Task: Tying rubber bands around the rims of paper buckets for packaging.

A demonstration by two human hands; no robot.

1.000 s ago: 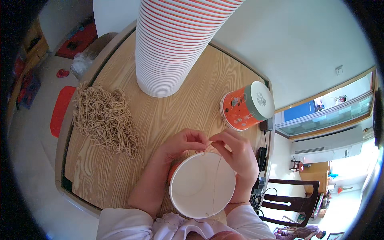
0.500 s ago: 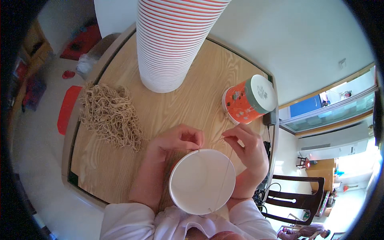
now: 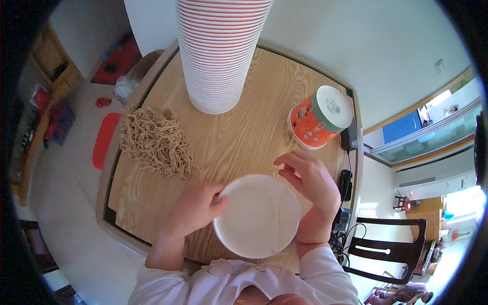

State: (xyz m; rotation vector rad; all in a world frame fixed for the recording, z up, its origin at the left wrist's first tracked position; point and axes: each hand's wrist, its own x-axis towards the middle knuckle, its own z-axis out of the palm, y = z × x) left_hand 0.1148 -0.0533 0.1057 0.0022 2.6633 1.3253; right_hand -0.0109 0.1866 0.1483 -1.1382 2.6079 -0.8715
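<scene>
White paper bowl (image 3: 257,216) sits at lower centre of the frame. Left hand (image 3: 195,207) pinches its left rim to steady it. Right hand (image 3: 311,179), fingers loosely spread, hovers at the right rim. Brown string pile (image 3: 155,142) left, tall cup stack (image 3: 218,51) top.

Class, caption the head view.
Both hands, left and right, hold a white paper cup beside twine.

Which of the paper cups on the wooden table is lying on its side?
The orange paper cup with the pale green lid, at the table's right edge. The tall stack of white cups with red rims stands upright; the white cup is between both hands.
</scene>
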